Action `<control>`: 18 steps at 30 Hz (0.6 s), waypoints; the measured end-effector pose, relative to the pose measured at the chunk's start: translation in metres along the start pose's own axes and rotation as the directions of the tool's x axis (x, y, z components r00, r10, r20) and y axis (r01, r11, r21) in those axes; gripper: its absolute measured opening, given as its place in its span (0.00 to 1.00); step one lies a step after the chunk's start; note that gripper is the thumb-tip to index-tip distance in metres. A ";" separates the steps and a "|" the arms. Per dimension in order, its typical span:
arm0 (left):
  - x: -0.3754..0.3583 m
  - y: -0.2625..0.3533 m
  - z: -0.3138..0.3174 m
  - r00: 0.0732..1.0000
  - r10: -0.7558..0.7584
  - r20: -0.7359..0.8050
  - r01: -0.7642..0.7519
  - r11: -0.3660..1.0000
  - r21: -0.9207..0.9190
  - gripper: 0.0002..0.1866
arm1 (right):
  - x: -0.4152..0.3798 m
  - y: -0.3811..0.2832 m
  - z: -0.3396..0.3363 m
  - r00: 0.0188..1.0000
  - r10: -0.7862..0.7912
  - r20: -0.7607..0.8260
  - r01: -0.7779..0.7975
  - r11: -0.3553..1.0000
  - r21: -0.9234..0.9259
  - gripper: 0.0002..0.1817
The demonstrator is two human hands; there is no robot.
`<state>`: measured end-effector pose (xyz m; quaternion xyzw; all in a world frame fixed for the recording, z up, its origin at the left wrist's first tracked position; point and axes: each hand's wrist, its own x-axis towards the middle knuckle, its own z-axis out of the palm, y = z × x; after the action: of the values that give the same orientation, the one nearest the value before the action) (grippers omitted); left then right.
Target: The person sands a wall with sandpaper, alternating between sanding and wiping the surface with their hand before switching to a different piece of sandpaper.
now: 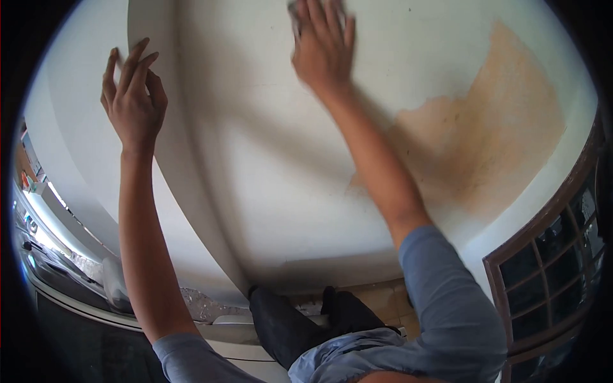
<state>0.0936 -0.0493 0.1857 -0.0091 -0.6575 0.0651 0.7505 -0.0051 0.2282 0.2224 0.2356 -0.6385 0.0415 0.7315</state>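
My left hand (134, 99) is raised against the edge of a pale wall projection (153, 38), fingers bent and apart, with nothing in it. At the top of the view, my right hand (324, 54) presses flat on the cream wall (268, 166). Under its fingers is a dark grey piece that looks like sandpaper (294, 14); only its edges show, and the rest is hidden by the hand. A tan patch of bare wall surface (504, 121) with an irregular edge spreads to the right of my right forearm.
A brown-framed window (539, 268) with dark panes stands at lower right. A vehicle (76, 306) with a dark panel is close at lower left. Tiled floor (386, 303) shows by my dark trousers. Assorted items (29, 182) appear at the far left.
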 end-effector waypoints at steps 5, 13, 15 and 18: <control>-0.005 -0.006 -0.001 1.000 -0.017 0.005 0.017 1.000 -0.003 0.14 | -0.202 -0.021 -0.038 0.961 -0.115 0.249 0.120 0.993 -0.001 0.25; -0.003 -0.003 0.003 0.997 0.068 0.043 -0.072 0.992 0.105 0.15 | 0.053 0.102 -0.036 0.989 0.138 0.055 -0.125 0.975 -0.186 0.25; -0.001 0.003 0.001 0.995 0.097 0.037 -0.101 0.987 0.124 0.16 | 0.056 0.128 -0.045 0.993 0.104 0.050 -0.093 0.978 -0.186 0.25; -0.003 0.008 0.002 0.997 0.065 0.047 -0.073 0.982 0.177 0.15 | 0.002 0.151 -0.063 0.998 -0.046 -0.049 0.038 0.989 -0.146 0.22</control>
<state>0.0902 -0.0413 0.1826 0.0366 -0.6638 0.1499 0.7319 -0.0017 0.3866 0.2637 0.1941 -0.6153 -0.0145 0.7639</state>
